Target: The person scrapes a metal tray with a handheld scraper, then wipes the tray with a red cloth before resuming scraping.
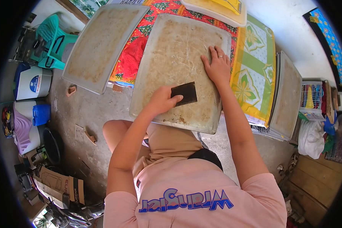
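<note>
Head view: tray (174, 57) lengthwise outward.

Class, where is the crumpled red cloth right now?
In the head view, the red cloth lies left of center on the patterned tablecloth, between the middle tray, which the right hand touches, and the left tray.

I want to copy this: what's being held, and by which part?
The left hand holds the black pad by its left side, thumb on top. The right hand rests on the tray.
</note>
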